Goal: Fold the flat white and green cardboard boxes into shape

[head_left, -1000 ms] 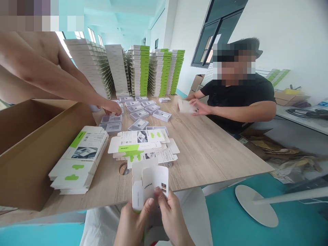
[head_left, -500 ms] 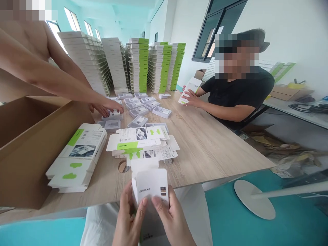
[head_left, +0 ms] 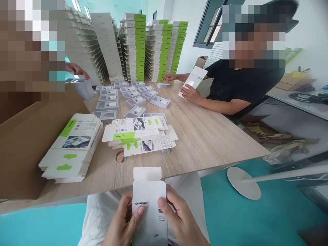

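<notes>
Left hand and right hand pinch a folded-up white CEUKAZ carton, top flap open; plenty of flat carton blanks left, lower left.

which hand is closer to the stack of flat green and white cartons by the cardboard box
Left. The left hand is below and right of the stack of flat cartons; the right hand is farther right, across the white CEUKAZ carton they hold.

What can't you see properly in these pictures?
In the head view:
Bottom of the white box: cut off by the picture's lower edge.
Parts of its front: covered by the left hand and right hand.
Tiny print on the box: too small to read.
Inside the small trays: too small to tell what sits there.
Person at far left: mostly hidden by a blurry patch.
</notes>
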The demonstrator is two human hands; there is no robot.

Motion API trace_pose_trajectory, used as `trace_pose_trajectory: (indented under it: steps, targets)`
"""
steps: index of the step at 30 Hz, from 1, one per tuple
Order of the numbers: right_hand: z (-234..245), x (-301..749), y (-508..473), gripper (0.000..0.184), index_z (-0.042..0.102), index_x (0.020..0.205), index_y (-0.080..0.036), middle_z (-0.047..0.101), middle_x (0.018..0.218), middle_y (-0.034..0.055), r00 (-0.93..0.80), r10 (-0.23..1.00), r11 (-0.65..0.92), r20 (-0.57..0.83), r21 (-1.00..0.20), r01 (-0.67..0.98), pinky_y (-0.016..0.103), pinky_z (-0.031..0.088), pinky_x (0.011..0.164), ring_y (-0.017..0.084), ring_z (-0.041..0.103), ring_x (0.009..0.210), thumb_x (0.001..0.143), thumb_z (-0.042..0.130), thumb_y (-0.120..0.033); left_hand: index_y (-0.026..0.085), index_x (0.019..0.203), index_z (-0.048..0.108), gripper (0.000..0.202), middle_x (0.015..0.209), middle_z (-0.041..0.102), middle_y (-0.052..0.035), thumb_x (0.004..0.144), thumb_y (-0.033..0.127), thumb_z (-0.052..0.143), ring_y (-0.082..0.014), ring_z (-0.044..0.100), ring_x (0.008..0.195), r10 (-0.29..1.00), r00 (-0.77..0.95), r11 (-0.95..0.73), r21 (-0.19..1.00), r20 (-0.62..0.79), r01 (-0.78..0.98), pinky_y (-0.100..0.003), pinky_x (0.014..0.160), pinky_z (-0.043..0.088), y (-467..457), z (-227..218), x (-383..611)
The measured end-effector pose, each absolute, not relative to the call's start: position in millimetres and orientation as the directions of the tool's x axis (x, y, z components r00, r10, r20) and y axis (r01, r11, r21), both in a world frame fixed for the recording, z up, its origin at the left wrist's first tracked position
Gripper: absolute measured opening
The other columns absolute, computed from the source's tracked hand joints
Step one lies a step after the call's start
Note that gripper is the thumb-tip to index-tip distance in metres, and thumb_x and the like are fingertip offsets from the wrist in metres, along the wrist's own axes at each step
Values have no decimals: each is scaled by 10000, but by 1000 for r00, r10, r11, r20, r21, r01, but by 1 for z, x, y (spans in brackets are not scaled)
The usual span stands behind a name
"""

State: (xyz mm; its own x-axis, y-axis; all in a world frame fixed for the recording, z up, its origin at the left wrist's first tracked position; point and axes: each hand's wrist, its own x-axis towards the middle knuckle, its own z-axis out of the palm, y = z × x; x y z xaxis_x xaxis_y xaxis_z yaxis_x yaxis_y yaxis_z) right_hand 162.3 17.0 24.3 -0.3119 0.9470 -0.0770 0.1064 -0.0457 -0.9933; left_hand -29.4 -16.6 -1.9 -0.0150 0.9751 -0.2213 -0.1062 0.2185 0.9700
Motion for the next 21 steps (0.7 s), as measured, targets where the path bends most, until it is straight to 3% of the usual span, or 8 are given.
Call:
trace_pose_trajectory:
  steps: [5, 9, 13, 17, 21]
  targets:
    - [34, 169, 25, 524, 774, 868, -207, 723, 977, 72, -392, 902, -156, -180, -984, 91, 332, 576, 788, 253, 676, 909, 1020, 545, -653, 220, 950, 674, 499, 817, 746, -39, 929, 717, 627, -230, 693, 763, 974, -123, 204, 974, -192, 96, -301, 694, 553, -12, 8, -30]
    - [37, 160, 29, 631, 758, 766, -219, 711, 770, 45, -247, 934, -257, -258, -966, 37, 345, 575, 703, 259, 668, 779, 934, 556, -792, 225, 999, 671, 540, 859, 790, -71, 937, 750, 562, -265, 724, 778, 969, -109, 238, 960, -223, 148, -321, 681, 569, -9, 15, -27]
    - [37, 146, 29, 624, 732, 800, -207, 689, 684, 31, -106, 935, -353, -340, -921, -162, 329, 547, 609, 246, 668, 695, 895, 602, -810, 232, 991, 665, 563, 836, 801, -76, 926, 778, 540, -275, 733, 742, 962, -153, 254, 946, -226, 199, -326, 643, 572, -10, 16, -21]
    - [43, 149, 41, 474, 642, 861, -236, 724, 797, 5, -50, 928, -365, -368, -878, -311, 287, 542, 631, 196, 677, 708, 838, 791, -685, 230, 1017, 674, 576, 904, 832, -95, 925, 782, 539, -288, 752, 775, 961, -190, 236, 952, -199, 197, -340, 657, 589, -14, 11, -21]
    - [53, 162, 61, 534, 703, 1168, -248, 816, 965, 26, -286, 896, -406, -341, -889, -213, 278, 564, 687, 198, 739, 811, 757, 920, -510, 227, 1075, 699, 595, 832, 817, -64, 934, 779, 529, -265, 721, 720, 980, -78, 192, 963, -180, 191, -318, 616, 568, -17, 10, -23]
